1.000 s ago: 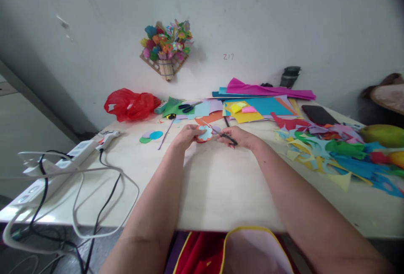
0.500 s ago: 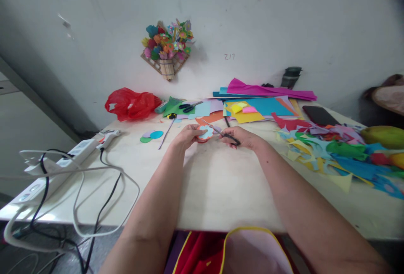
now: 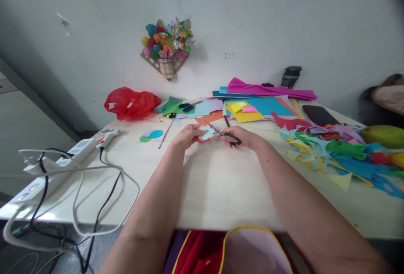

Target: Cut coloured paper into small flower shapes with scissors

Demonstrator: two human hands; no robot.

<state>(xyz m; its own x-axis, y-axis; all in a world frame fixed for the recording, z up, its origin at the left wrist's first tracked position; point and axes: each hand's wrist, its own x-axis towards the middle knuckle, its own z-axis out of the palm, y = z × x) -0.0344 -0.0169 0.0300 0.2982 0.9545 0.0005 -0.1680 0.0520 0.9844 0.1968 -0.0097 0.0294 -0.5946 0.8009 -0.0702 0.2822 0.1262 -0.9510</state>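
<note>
Between the thumb and fingers of my left hand [image 3: 188, 135] is a paper flower [image 3: 206, 132], pale blue on top with an orange layer showing round its edge. My right hand [image 3: 238, 136] grips a pair of scissors [image 3: 232, 136] by the dark handles. Their blades point left, up to the right edge of the flower; whether they touch the paper I cannot tell. Orange paper [image 3: 211, 118] lies just behind the flower. Left of my hands, blue, lilac and green paper circles [image 3: 156, 134] overlap on the table.
A second pair of scissors [image 3: 189, 106] and a red plastic bag [image 3: 131, 103] lie at the back. Coloured sheets [image 3: 261, 107] are stacked behind my right hand. Paper scraps [image 3: 341, 152] and a phone [image 3: 321, 115] are on the right. A power strip [image 3: 59, 168] with loose cables occupies the left.
The scissors have shifted very slightly by the flower's edge. Both hands keep nearly the same place and the same hold.
</note>
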